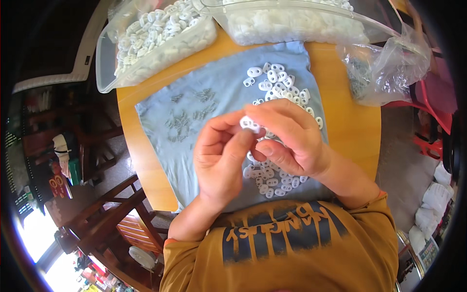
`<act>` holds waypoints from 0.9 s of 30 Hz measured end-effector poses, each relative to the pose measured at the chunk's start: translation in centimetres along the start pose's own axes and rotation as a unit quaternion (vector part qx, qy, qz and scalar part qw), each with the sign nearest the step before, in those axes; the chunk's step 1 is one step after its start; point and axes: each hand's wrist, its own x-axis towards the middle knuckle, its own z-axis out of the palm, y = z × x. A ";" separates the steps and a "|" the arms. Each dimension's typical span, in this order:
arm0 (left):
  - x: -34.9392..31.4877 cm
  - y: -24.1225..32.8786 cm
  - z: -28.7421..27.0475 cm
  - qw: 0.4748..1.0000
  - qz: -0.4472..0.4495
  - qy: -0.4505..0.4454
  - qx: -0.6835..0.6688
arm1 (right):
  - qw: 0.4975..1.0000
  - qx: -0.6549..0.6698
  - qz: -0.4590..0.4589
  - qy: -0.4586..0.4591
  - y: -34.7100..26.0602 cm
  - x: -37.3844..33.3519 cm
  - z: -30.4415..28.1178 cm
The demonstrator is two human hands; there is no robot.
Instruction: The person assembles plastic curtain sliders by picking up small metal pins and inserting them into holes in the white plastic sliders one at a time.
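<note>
In front of my chest, my left hand (219, 153) pinches a small white plastic two-hole cord lock (249, 124) between thumb and fingers. My right hand (299, 138) is curled in from the other side, its fingertips against the same piece; whether they hold anything smaller is hidden. Beneath both hands lies a blue cloth (160, 107). Many similar white cord lock pieces (279, 90) are strewn on its right part, some near my body (267, 185). Small metal springs (180, 126) lie in loose clusters on the cloth's left part.
The cloth covers much of a wooden table (357, 141). Along the far edge stand a clear plastic bin (109, 78) and another clear bin (296, 34), both heaped with white pieces. A clear plastic bag (389, 68) sits at far right. Beside the table's left is a wooden chair (131, 219).
</note>
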 end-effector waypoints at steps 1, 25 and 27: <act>0.2 0.6 0.1 1.000 -0.012 0.020 -0.006 | 1.000 -0.005 0.018 0.022 0.0 -0.1 0.0; 6.2 1.9 -1.7 0.809 0.175 -0.048 0.560 | 0.967 0.100 0.155 0.174 0.7 -0.2 -0.8; 6.8 1.0 -1.5 0.766 0.208 -0.073 0.604 | 0.967 0.092 0.158 0.177 0.4 -0.3 -0.7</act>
